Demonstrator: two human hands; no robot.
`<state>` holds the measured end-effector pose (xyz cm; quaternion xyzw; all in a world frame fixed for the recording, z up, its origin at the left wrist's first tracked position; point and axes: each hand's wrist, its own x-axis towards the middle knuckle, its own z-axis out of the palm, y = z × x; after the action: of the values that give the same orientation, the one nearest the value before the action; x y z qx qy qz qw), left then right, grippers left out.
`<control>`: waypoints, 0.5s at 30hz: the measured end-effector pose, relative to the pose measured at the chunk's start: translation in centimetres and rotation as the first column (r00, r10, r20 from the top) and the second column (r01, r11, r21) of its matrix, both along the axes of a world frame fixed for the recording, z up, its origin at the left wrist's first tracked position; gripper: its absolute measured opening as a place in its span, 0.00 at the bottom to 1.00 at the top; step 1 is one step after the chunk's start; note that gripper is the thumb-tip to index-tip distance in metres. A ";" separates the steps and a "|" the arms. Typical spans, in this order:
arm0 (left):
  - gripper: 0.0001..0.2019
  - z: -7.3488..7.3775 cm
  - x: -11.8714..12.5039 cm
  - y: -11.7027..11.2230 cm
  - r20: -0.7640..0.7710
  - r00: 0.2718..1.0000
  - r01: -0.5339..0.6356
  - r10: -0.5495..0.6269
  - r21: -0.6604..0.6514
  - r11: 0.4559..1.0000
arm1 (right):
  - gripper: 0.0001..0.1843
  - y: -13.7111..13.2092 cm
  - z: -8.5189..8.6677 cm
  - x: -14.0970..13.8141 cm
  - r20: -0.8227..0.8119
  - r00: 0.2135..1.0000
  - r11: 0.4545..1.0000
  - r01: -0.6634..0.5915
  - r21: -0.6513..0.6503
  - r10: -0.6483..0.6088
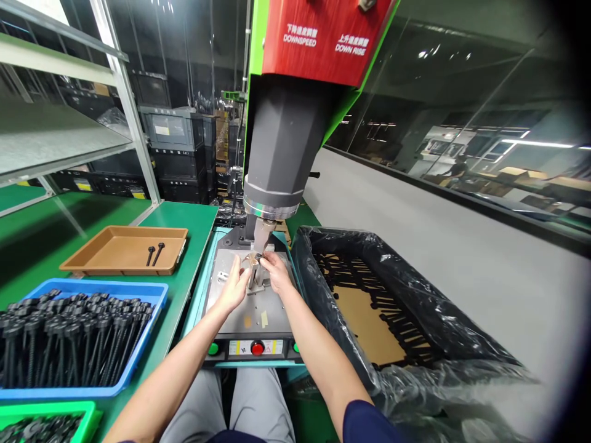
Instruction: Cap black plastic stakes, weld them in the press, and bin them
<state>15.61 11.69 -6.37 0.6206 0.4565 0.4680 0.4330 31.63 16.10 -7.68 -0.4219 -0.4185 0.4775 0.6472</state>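
close work under a tapered metal tip (pixel 264 235)

in the head view, a smooth green work surface (pixel 187 215) runs along the left. on it sit a shallow brown plastic tray (pixel 104 246) with two black bolt-like pieces (pixel 154 254), a blue plastic bin (pixel 69 392) packed with black ribbed rods (pixel 74 335), and a bright green plastic bin (pixel 55 407) of small black parts (pixel 41 429). stacked grey and black plastic crates (pixel 173 147) stand behind. at right, a bin lined with black plastic film (pixel 327 314) lies beside a white wall (pixel 392 191) topped by dark glass (pixel 462 123).

a red and green machine head (pixel 318 52) overhangs a grey metal base plate (pixel 231 320). both forearms reach forward and converge on a small metal fixture (pixel 253 275) there. the right hand (pixel 277 272) pinches a small black piece (pixel 258 256) at the fixture's top, just beneath the tip. the left hand (pixel 234 289) is beside the fixture, thumb raised; whether it grips anything, i cannot tell.
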 end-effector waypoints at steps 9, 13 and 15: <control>0.35 0.3 -1.5 0.3 -0.100 0.995 -0.019 0.025 0.056 0.998 | 0.17 1.6 1.0 1.8 -0.263 0.956 0.931 0.025 -0.364 -0.129; 0.33 0.8 -2.7 1.3 -0.161 0.986 -0.017 0.040 0.143 0.990 | 0.10 1.2 1.7 1.8 -0.236 0.956 0.947 0.098 -0.305 -0.175; 0.32 1.3 -3.7 1.9 -0.188 0.980 -0.026 0.069 0.223 0.975 | 0.08 0.1 1.7 1.2 -0.219 0.954 0.954 0.145 -0.263 -0.205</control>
<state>11.87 13.57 -5.12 0.6960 0.4570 0.4630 0.3040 32.84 16.19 -5.94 -0.4719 -0.2345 0.5138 0.6770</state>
